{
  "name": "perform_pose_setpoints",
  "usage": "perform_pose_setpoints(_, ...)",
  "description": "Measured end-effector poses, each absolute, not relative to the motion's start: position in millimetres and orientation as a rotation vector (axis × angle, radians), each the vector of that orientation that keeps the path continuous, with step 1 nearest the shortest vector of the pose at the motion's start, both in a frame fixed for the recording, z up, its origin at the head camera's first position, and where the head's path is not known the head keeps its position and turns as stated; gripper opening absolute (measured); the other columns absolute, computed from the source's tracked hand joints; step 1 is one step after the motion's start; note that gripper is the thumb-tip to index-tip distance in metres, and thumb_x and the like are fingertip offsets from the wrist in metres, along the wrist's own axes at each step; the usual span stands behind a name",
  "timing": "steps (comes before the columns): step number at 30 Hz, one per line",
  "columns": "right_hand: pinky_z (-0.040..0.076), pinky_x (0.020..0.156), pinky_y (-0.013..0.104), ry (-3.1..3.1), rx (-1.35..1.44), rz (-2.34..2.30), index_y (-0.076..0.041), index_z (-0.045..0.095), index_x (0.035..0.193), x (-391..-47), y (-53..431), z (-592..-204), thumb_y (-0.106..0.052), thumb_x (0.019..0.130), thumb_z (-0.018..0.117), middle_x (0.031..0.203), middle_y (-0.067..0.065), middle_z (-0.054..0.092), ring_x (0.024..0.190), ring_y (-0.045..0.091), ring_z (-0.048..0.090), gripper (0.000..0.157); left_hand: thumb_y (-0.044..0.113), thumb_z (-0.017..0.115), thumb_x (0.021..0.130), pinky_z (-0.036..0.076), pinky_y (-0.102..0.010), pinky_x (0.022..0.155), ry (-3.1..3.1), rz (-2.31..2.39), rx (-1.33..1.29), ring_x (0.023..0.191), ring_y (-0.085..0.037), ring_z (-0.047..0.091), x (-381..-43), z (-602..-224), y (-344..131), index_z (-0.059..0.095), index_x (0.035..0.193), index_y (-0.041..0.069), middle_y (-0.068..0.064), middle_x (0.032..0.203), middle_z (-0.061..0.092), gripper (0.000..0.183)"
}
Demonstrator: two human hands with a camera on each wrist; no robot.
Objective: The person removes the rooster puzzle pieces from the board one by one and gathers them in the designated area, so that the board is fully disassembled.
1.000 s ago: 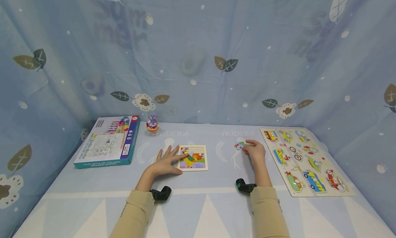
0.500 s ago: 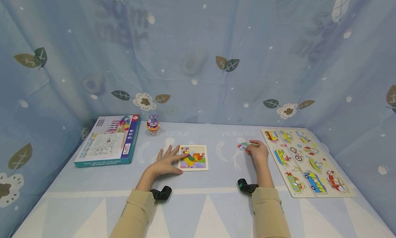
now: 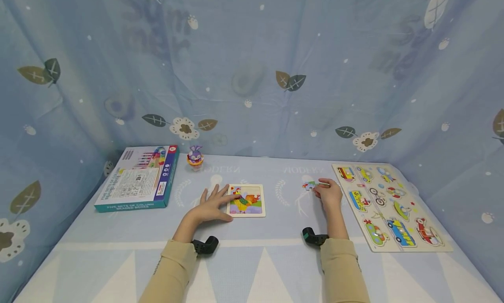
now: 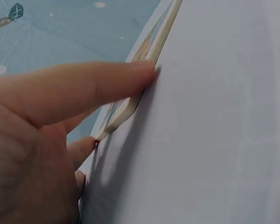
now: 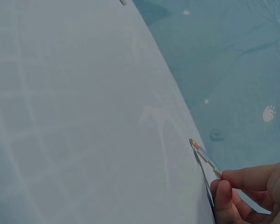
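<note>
A small wooden jigsaw puzzle [image 3: 256,210] showing a chicken lies flat in its pale frame near the table's middle. My left hand [image 3: 208,209] rests at its left side with fingers spread; one finger reaches over the picture and the thumb touches the frame's lower left edge. In the left wrist view, the thumb [image 4: 107,84] lies against the wooden edge. Farther right, my right hand [image 3: 330,197] pinches a small colourful jigsaw piece [image 3: 308,186] between thumb and fingertips. The right wrist view shows this piece [image 5: 204,155] edge-on, low over the table; whether it touches is unclear.
A large wooden board [image 3: 379,246] with vehicle-shaped pieces lies at the right. At the back left sits a flat teal-edged box [image 3: 135,178], with a purple rabbit figure [image 3: 194,157] beside it. A patterned blue curtain [image 3: 252,75] hangs behind the table.
My right hand has shifted slightly right with the jigsaw piece, then held nearly still over the last half second. The left hand stays in place on the puzzle.
</note>
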State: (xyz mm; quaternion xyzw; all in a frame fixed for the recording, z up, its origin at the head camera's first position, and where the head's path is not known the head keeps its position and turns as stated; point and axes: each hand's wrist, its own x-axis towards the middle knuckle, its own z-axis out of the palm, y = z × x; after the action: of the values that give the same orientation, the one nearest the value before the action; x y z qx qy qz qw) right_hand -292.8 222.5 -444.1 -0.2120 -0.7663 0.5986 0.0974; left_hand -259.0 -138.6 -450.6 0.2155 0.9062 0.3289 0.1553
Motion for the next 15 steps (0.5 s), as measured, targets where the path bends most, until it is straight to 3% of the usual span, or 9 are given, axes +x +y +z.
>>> perform_pose_setpoints(7,0.05,0.055,0.015,-2.258,-0.616,1.759,0.007,0.057,0.112,-292.1,221.4,-444.0,0.003,0.083,0.06,0.086,0.012,0.056,0.06,0.007,0.057,0.03,0.034,0.07,0.075,-0.016,-0.056,0.105,2.586,0.996,0.553,0.14,-0.038,-0.008,-261.2,-450.7,-139.4,0.031,0.145,0.015,-0.02,0.153,0.005,0.082)
perform_pose_setpoints(15,0.05,0.056,0.014,-2.304,-0.64,1.742,0.006,0.056,0.117,-295.8,222.7,-445.7,0.0,0.084,0.06,0.092,0.011,0.053,0.061,0.004,0.055,0.033,0.029,0.07,0.074,-0.013,-0.051,0.109,2.599,1.088,0.426,0.14,-0.038,-0.009,-262.7,-451.3,-138.6,0.027,0.145,0.005,-0.021,0.153,0.001,0.087)
